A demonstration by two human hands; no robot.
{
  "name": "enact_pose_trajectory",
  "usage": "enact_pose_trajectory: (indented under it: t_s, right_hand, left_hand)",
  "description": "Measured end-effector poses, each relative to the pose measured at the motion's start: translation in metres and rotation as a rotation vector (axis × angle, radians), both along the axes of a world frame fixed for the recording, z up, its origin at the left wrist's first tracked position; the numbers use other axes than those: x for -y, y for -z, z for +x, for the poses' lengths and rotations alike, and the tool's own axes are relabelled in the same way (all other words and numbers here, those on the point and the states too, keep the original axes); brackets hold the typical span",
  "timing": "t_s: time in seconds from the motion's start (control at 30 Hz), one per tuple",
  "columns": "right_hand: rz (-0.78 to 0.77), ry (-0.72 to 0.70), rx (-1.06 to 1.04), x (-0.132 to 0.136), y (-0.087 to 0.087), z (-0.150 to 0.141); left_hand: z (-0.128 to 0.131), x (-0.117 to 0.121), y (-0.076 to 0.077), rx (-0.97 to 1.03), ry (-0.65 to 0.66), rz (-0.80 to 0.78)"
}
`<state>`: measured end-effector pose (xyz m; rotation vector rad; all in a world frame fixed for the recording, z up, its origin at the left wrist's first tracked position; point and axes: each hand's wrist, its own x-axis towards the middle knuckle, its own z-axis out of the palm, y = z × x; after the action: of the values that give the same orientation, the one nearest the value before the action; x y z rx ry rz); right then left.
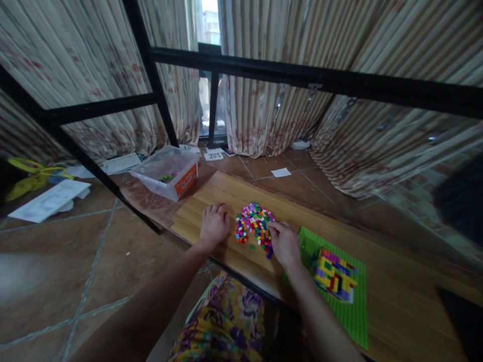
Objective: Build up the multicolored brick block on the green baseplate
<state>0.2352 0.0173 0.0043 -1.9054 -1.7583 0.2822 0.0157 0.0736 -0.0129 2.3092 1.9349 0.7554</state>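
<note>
A heap of small coloured bricks [254,224] lies on a wooden table [392,306]. My left hand [214,223] rests on the table just left of the heap, fingers curled under with nothing visible in them. My right hand [284,242] lies at the heap's right edge, fingers bent onto the bricks; whether they pinch one is hidden. To the right, a green baseplate [350,311] carries a small multicoloured brick build [334,274].
A clear plastic tub [166,172] stands on the floor beyond the table's left end. A black metal frame [264,68] and striped curtains stand behind. Papers [49,201] and yellow items lie on the tiled floor at left. A patterned cloth [222,324] covers my lap.
</note>
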Motion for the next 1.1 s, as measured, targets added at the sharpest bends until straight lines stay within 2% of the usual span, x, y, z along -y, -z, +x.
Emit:
enact_pose_trajectory:
  t_s: [0.13, 0.4, 0.7, 0.8, 1.0, 1.1]
  right_hand:
    - [-0.071, -0.067, 0.07, -0.015, 0.0, 0.007]
    - [-0.074, -0.182, 0.185, -0.008, -0.001, 0.024]
    - [-0.046, -0.182, 0.126, -0.009, -0.003, 0.017]
    - [-0.028, -0.094, -0.034, 0.002, -0.008, 0.016]
    - [0.031, 0.062, -0.693, 0.036, -0.008, 0.008]
    - [0.064, 0.084, -0.885, 0.053, -0.01, 0.003]
  left_hand:
    - [0.0, 0.0, 0.002, 0.021, -0.003, -0.002]
    - [-0.001, -0.001, 0.003, 0.058, 0.01, -0.015]
    - [-0.001, -0.001, 0.002, 0.042, 0.003, -0.013]
    - [-0.001, 0.0, 0.002, 0.028, 0.007, 0.002]
    - [-0.001, -0.002, 0.002, 0.047, 0.012, -0.002]
    - [-0.005, -0.006, 0.002, 0.117, 0.013, 0.012]
